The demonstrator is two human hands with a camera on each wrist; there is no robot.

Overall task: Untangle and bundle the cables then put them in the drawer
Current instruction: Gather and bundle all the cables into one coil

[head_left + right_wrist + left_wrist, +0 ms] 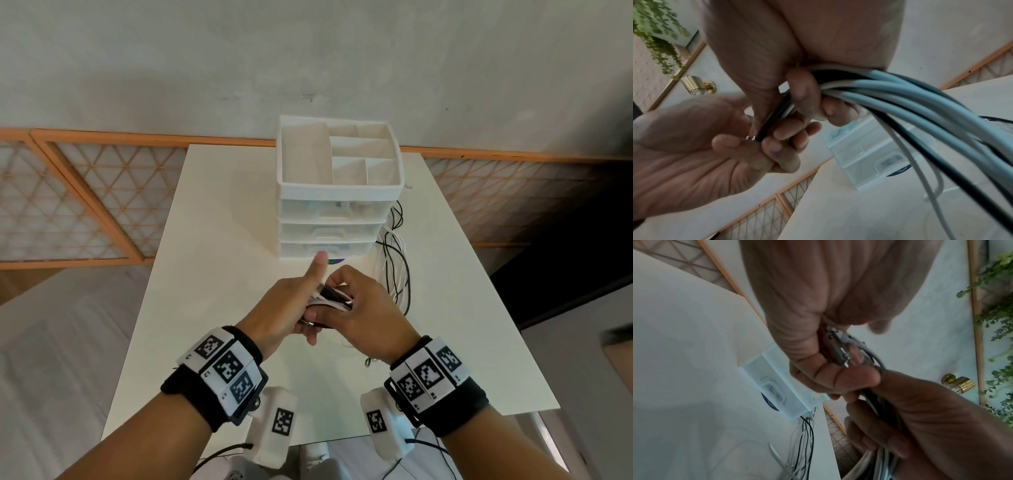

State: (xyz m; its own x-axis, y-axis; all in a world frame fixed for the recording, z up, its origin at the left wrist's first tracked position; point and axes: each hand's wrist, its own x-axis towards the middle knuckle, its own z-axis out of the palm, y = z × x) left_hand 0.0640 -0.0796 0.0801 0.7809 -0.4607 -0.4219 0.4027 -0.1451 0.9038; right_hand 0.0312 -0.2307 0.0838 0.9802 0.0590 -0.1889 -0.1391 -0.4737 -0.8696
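Above the table [212,240], both hands gripping cables [330,297], no legible writing

1. The middle of the cable bundle [330,297] lies covered between the left hand [291,308] and the right hand [371,308] in the head view; how many cables it holds cannot be counted.
2. The loose cables [394,260] run behind the drawer unit [337,205], so their far ends are out of sight.
3. What lies in the translucent drawers is too dim to name.
4. A dark round object [337,262] under the bottom drawer shows only its edge.
5. The right wrist view cuts the bundle [910,104] off at its right edge.
6. The counter [222,240] passes under both forearms.
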